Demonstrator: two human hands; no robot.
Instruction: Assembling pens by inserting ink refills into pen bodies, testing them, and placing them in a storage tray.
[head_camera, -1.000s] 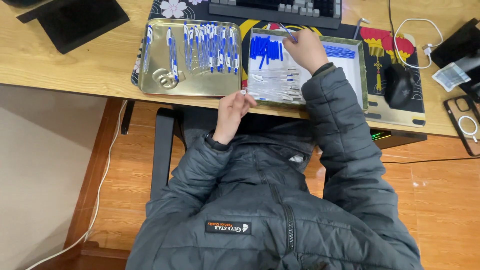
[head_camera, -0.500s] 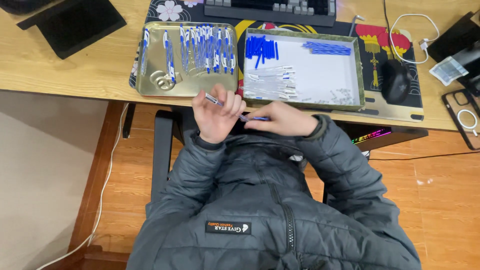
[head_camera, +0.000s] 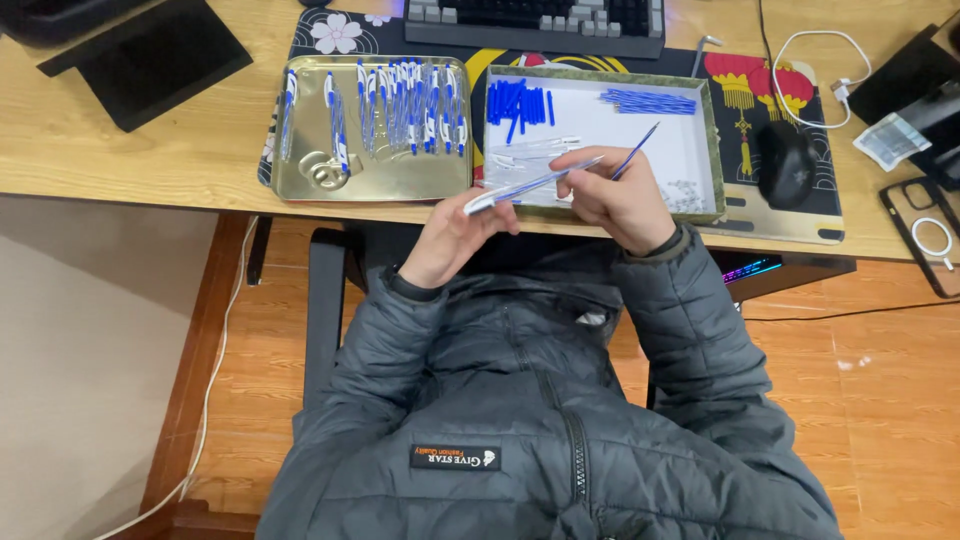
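My left hand (head_camera: 455, 240) grips a clear pen barrel (head_camera: 530, 185) by its lower end, tilted up toward the right. My right hand (head_camera: 618, 195) holds a thin blue refill (head_camera: 636, 151) and also touches the barrel's upper end. Both hands hover at the table's front edge, over the near rim of a white-lined tray (head_camera: 712, 150). That tray holds blue caps (head_camera: 518, 103), a bundle of blue refills (head_camera: 648, 100), clear barrels (head_camera: 535, 150) and small springs (head_camera: 685, 195). A gold metal tray (head_camera: 300, 175) to the left holds several finished blue-and-white pens (head_camera: 415, 118).
A keyboard (head_camera: 535, 20) lies behind the trays on a patterned desk mat (head_camera: 800, 215). A black mouse (head_camera: 787, 163), white cable (head_camera: 815, 60) and phone case (head_camera: 930, 240) sit at right. A dark flat device (head_camera: 150, 60) lies at far left. Wooden floor lies below.
The hands moved up from my lap to the tray's front edge. The right hand now holds a blue refill, and the barrel is tilted up between both hands.
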